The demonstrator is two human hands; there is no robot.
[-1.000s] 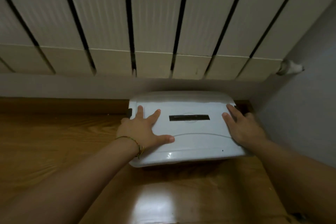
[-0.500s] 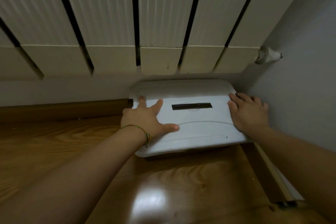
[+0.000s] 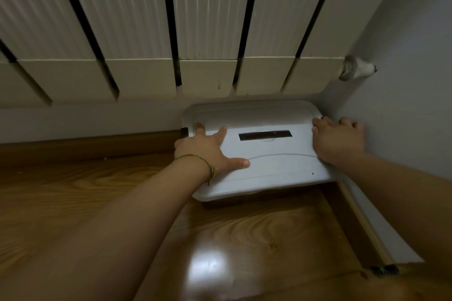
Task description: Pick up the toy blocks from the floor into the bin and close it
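The bin (image 3: 266,166) sits on the wooden floor in the corner, under the radiator, with its white lid down and a dark slot in the lid's middle. My left hand (image 3: 208,151) lies flat on the lid's left part, fingers spread, a thin braided bracelet on the wrist. My right hand (image 3: 338,142) rests on the lid's right edge, fingers curled over the side next to the wall. No toy blocks are in sight; the bin's inside is hidden by the lid.
A white radiator (image 3: 195,32) hangs just above the bin. The grey wall (image 3: 403,105) is close on the right, with a pipe stub (image 3: 354,69). A brown skirting board (image 3: 85,146) runs along the left; the wooden floor (image 3: 73,190) spreads in front.
The bin with both hands on its lid has slid further back and right into the corner under the radiator. My right hand now touches the wall side.
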